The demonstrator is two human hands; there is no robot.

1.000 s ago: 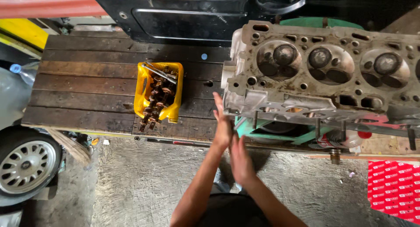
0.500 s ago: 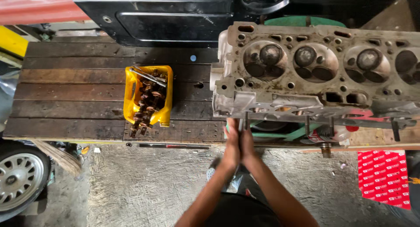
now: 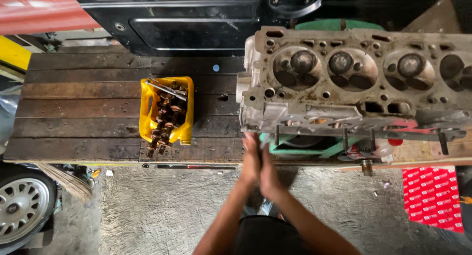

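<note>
A grimy cylinder head lies on the bench with its combustion chambers and valves facing up. My left hand and my right hand are pressed palm to palm just below the head's front left corner, fingers pointing up at its underside. Whatever lies between the palms is hidden. To the left, a cut-open yellow plastic container holds several rusty metal parts and a steel tool.
The dark wooden plank bench runs across the view. A green object sits under the head. A car wheel and broom bristles are at lower left, a red patterned box at lower right, black vehicle bodywork behind.
My hands have closed together from slightly offset to palm against palm, and shifted a little along each other. The view has drifted; the head and container have not moved.
</note>
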